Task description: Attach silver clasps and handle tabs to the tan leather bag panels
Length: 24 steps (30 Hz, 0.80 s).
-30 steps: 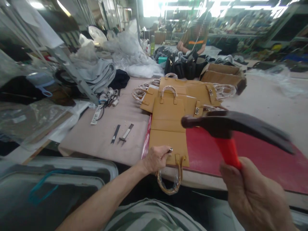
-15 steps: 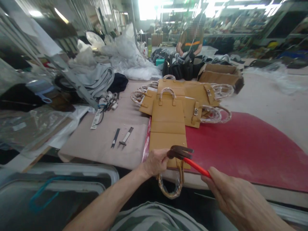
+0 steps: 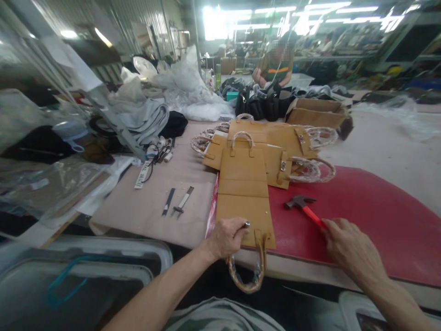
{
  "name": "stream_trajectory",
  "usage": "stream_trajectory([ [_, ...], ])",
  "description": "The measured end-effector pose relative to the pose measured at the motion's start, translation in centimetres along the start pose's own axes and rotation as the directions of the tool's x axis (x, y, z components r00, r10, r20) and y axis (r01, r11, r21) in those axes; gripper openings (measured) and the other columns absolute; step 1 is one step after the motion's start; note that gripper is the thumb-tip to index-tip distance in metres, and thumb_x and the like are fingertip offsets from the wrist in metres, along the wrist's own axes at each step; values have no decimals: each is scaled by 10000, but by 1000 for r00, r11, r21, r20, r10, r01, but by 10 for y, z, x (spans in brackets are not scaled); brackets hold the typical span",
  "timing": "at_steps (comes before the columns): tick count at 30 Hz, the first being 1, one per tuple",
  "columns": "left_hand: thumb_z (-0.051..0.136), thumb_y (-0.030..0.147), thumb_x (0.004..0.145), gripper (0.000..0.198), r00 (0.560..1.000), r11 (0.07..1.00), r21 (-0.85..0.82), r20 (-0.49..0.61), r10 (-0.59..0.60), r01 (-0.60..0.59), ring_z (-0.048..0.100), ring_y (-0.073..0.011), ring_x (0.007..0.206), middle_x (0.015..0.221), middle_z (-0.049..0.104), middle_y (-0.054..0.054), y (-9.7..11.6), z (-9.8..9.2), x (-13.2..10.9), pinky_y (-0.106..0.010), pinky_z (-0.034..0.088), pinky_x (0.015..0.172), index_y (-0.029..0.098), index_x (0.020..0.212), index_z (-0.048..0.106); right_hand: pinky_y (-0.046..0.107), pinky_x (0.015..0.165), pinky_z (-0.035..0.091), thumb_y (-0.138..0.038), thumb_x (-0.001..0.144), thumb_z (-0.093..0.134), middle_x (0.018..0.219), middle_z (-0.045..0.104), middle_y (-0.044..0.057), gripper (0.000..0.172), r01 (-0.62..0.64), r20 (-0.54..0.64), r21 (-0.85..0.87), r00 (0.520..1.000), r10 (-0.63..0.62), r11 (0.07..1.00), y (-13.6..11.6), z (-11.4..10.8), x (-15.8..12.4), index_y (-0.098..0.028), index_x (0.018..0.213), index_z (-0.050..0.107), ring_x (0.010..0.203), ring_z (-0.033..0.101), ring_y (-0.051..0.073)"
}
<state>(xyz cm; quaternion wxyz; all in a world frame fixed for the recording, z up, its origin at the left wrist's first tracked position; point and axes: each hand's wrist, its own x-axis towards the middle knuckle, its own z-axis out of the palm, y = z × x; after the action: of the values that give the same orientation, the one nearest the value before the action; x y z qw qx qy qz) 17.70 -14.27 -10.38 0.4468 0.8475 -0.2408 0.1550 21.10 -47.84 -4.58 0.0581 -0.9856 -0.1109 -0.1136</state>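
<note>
A flat tan leather bag panel (image 3: 245,202) lies across the pink table cover and the red mat (image 3: 361,216), its wrapped handle (image 3: 248,276) hanging over the near edge. My left hand (image 3: 225,236) is closed at the panel's near edge, pinching a small metal punch (image 3: 246,224) upright on the leather. My right hand (image 3: 347,246) rests on the red mat with its fingers over the end of the red handle of a hammer (image 3: 303,208), which lies flat on the mat.
More tan bags (image 3: 275,138) with wrapped handles are stacked behind the panel. Two thin metal tools (image 3: 177,202) lie on the pink cover to the left. Cardboard box (image 3: 317,112), plastic bags and cloth pile up behind. A person works at the far table.
The hammer came down from high on the right, struck at the punch by my left hand, and now lies on the red mat. My left hand stayed in place.
</note>
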Motion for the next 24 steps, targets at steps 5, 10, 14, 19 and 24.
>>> stream_trajectory([
  [5,516,205,965,122,1000,1000,20,25,-3,2,661,-157,714,778,671,-38,1,-2,-1,-246,506,675,183,895,614,494,1049,447,-472,979,499,1408,546,220,523,346,-119,209,937,-328,915,-76,22,-11,-118,1361,542,1297,516,330],
  [10,509,220,962,149,998,999,32,53,32,-33,680,-167,725,771,687,-53,4,-1,-2,-263,543,699,182,890,634,563,1175,292,-344,919,554,1514,488,178,565,395,-29,223,916,-399,891,-135,54,-27,-134,1442,519,1445,363,347],
  [14,506,363,978,233,904,890,-318,-172,-393,326,702,-159,692,763,697,-36,4,-3,6,-266,588,663,181,874,607,546,1201,260,-288,885,555,1522,485,158,570,344,8,271,933,-360,899,-136,55,-27,-142,1436,534,1456,348,331],
  [19,620,453,887,292,698,734,-410,-269,-664,541,688,-157,634,705,681,-15,-22,-42,14,-249,577,598,165,839,611,542,1226,215,-274,866,568,1527,483,141,578,301,36,329,943,-330,895,-133,50,-26,-159,1431,540,1470,329,324],
  [24,557,359,911,233,713,722,185,-440,-545,666,679,-216,700,751,714,-66,-52,-88,5,-309,534,672,168,867,683,557,1220,238,-242,830,570,1529,482,142,611,336,-25,314,938,-346,888,-133,53,-28,-162,1435,534,1470,336,331],
])
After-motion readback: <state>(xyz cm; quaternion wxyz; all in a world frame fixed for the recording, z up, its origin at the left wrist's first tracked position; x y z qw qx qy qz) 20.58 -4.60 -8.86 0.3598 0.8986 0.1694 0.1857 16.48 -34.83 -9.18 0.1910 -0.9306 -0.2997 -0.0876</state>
